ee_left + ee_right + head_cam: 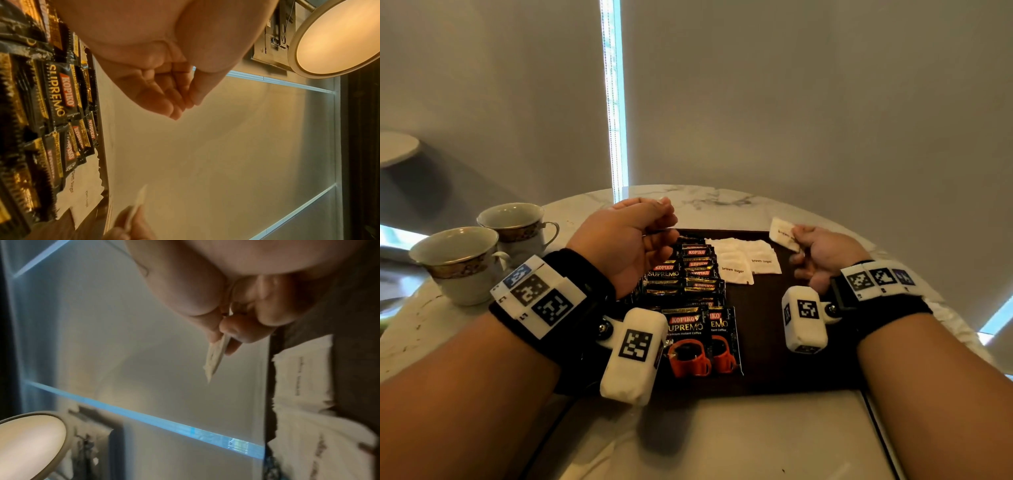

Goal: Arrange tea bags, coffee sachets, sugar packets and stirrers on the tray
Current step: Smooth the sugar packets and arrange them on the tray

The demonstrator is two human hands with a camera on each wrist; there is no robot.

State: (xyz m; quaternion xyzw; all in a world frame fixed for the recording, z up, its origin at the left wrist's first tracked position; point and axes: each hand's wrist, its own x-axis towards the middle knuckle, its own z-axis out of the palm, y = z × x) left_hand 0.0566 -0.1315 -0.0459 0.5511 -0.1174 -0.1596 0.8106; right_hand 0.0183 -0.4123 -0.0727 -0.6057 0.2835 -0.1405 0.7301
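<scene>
**Coffee and sugar laid out, tea and stirrers yet to show**

Forearms with tagged wrist cameras frame a dark tray (763, 342) on a marble desk (705, 198), seen from the head camera. Black coffee sachets (688, 284) lie in overlapping rows down the tray's left half, the nearest two face up at its front edge. Just beside them, toward the far middle, white sugar packets (743, 260) marked "brown sugar" sit fanned and overlapping. The right hand (822, 253) hovers over the tray's far right corner, pinching one more packet (784, 234) between thumb and fingers; the right wrist view shows it edge-on, clear of the tray. The left hand (626, 240) hangs above the far end of the sachet rows, fingers curled in; something thin and dark shows at its fingertips in the head view, but the left wrist view shows no object, so whether it holds anything cannot be told. Two gold-banded cups (482, 250) stand on the desk left of the tray. By this evidence the coffee looks placed and the sugar nearly so. No tea bags can be made out, nor any clear stirrer; the tray's bare right side appears left for them.
</scene>
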